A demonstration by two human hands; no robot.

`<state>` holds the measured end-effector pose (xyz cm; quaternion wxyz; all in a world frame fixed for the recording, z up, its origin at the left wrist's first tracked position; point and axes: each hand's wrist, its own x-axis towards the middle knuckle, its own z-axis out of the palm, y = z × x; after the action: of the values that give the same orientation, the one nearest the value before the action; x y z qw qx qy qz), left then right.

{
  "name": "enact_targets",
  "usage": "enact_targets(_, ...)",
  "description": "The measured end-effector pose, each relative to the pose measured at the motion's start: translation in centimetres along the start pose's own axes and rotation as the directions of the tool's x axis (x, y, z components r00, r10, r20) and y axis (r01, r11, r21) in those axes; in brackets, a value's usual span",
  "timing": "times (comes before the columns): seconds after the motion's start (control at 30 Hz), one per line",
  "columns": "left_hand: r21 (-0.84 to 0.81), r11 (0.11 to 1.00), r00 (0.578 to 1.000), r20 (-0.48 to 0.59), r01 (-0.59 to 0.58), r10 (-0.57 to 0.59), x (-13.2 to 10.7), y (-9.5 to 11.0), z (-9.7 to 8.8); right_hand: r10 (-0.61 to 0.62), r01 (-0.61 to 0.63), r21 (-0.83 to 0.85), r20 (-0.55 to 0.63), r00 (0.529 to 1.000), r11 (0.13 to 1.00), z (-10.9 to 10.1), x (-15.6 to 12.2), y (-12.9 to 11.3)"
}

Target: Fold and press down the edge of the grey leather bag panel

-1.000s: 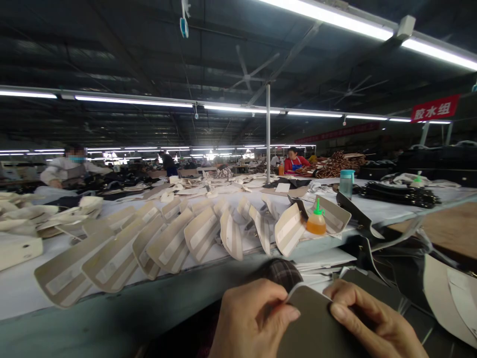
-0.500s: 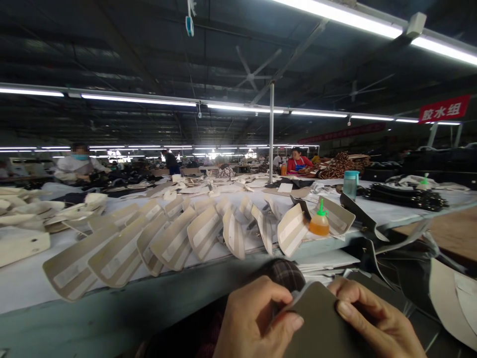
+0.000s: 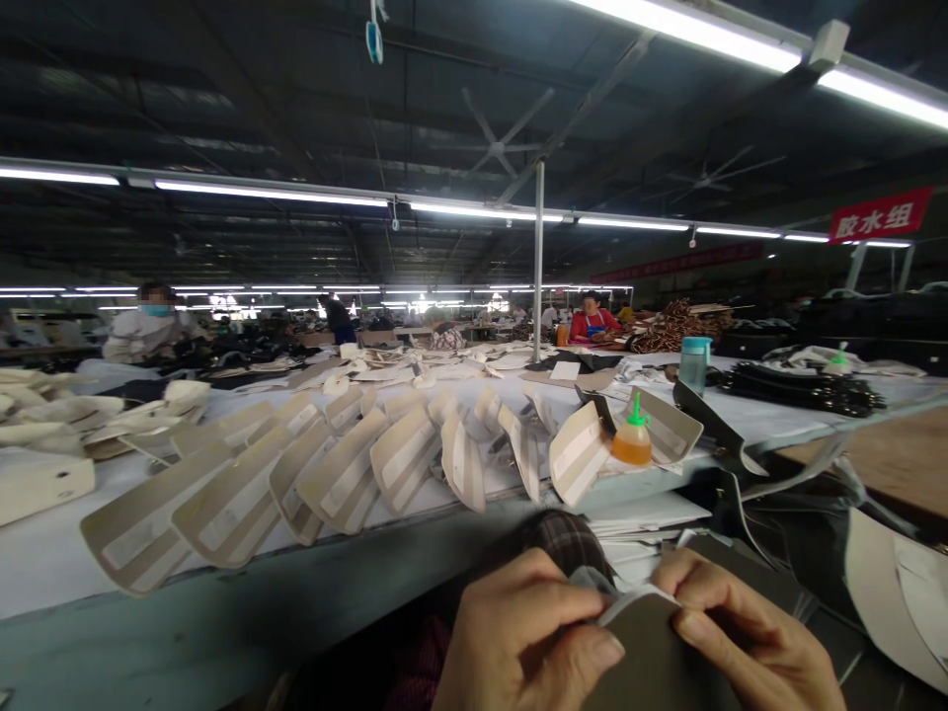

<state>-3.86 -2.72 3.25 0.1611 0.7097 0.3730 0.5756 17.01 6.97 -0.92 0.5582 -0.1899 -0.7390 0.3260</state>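
- The left hand [image 3: 529,642] and right hand [image 3: 748,642] sit at the bottom edge of the view, both with their grip clamped on one dark grey-brown panel [image 3: 652,657]: left thumb and fingers pinch its upper left corner, right thumb presses flat on its face near the top edge.
- A pale lining edge shows along the top of that panel between the two thumbs; it looks as if the layers are being pressed or folded together at that corner, so my judgement is that this piece is mid-way, not finished.
- The lower part of the panel and both wrists are cut off by the frame, so its full shape cannot be told.
- Just behind the hands lies a plaid cloth [image 3: 567,541], partly hidden, and flat white sheets [image 3: 644,513] under the bench [image 3: 222,632] edge.
- On the bench a long overlapping row of beige panels with white strips [image 3: 341,479] is laid out, which I judge to be pieces already handled; how many remain cannot be seen.
- A small orange glue bottle with a green nozzle [image 3: 631,439] stands among them, a teal-lidded cup [image 3: 693,363] further back.
- Dark pieces [image 3: 804,387] lie at the far right.
- Far off, a person in white [image 3: 148,331] and a person in red [image 3: 591,321] work at other benches; details there are too small to make out.
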Motion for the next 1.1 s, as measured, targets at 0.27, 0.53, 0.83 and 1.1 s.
enact_targets(0.27,-0.001,0.999,0.999,-0.034,-0.037,0.037,-0.1,0.1,0.7,-0.042,0.043,0.018,-0.017,0.999,0.999,-0.1,-0.3,-0.1)
enact_targets(0.53,0.427,0.796,0.86,-0.077,-0.429,0.505,-0.4,0.0,3.5,0.016,-0.01,0.152,-0.039,0.999,0.988,0.0,-0.3,1.0)
enact_targets(0.83,0.47,0.779,0.86,-0.077,-0.416,0.505,-0.4,0.2,4.3,0.054,-0.045,0.225,-0.03,0.998,0.973,0.0,-0.5,1.4)
enact_targets(1.1,0.356,0.886,0.945,-0.022,-0.297,0.325,-0.5,0.3,2.8,0.033,-0.032,0.071,-0.018,0.999,0.997,-0.1,0.0,-0.1)
